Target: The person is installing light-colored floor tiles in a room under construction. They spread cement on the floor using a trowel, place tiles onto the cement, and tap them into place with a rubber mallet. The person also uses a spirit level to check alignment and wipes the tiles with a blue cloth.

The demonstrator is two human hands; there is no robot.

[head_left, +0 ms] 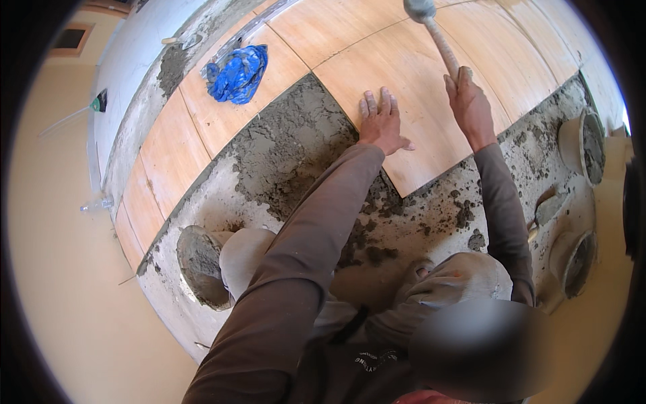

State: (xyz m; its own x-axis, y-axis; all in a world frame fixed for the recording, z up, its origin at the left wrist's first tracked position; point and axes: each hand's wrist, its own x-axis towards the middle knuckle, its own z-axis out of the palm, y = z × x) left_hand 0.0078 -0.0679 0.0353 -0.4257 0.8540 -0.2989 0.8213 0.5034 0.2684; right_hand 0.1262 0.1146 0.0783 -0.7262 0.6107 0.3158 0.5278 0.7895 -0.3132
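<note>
Flat on a wood-look floor tile (431,128) rests my left hand (382,124), its fingers spread near the tile's left edge. My right hand (469,108) is wrapped round the handle of a mallet (437,39), whose grey head (420,9) is raised toward the top of the view. Whether the mallet head touches anything beneath it, I cannot tell. Left of the tile lies a bed of wet grey mortar (289,128), bordered on its far side by laid tiles (192,124).
A crumpled blue plastic bag (239,74) lies on the laid tiles. Buckets with mortar residue stand at my left (202,266) and at the right (582,148), with another bucket (572,262) nearer. A trowel (548,209) lies between the right-hand ones. Mortar crumbs dot the floor.
</note>
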